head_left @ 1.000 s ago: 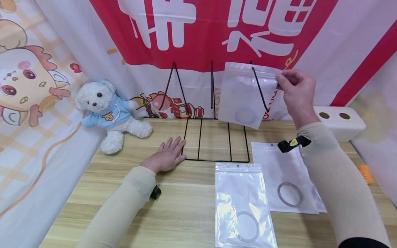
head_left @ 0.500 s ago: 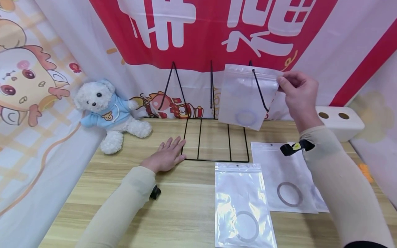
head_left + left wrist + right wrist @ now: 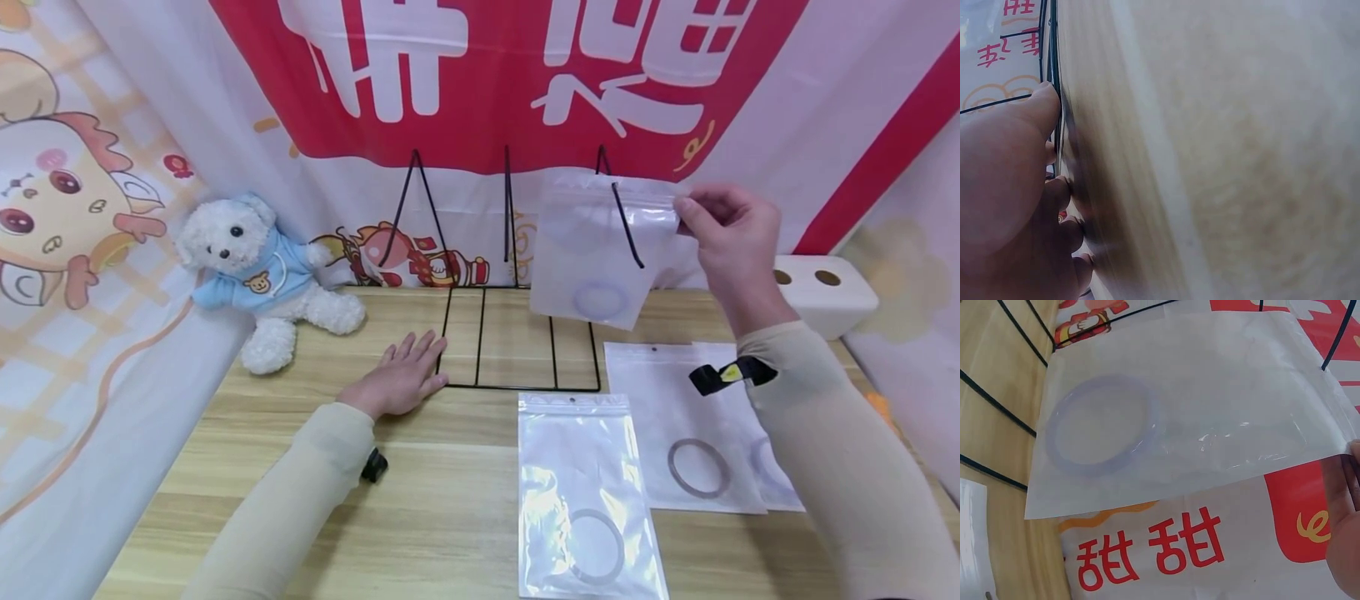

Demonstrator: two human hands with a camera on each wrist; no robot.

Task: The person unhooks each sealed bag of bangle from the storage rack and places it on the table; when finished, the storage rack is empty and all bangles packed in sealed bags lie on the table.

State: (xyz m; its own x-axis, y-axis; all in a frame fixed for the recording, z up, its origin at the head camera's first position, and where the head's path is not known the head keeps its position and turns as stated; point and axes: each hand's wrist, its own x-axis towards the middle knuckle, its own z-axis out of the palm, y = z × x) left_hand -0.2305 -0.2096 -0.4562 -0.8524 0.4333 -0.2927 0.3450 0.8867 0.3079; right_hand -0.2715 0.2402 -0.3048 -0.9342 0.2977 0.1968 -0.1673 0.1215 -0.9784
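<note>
In the head view my right hand [image 3: 738, 237] pinches the top right corner of a white zip-lock bag [image 3: 573, 258]. A black arm [image 3: 628, 229] of the wire display rack [image 3: 525, 388] passes through the hole near the bag's top. A pale ring-shaped bangle [image 3: 1104, 425] shows through the bag in the right wrist view. My left hand [image 3: 401, 375] lies palm down on the table with fingers spread, its fingertips at the left front of the rack's base. The rack's left and middle arms carry nothing.
A zip-lock bag [image 3: 577, 450] with a ring inside lies in front of the rack. More such bags [image 3: 660, 400] overlap at its right, partly under my right sleeve. A white plush dog [image 3: 262, 275] sits at left, a white box [image 3: 832, 304] stands at right.
The bag has moved down and slightly forward along the rack's right arm, with my right hand still pinching its corner and shifting right and down. My left hand stays in place.
</note>
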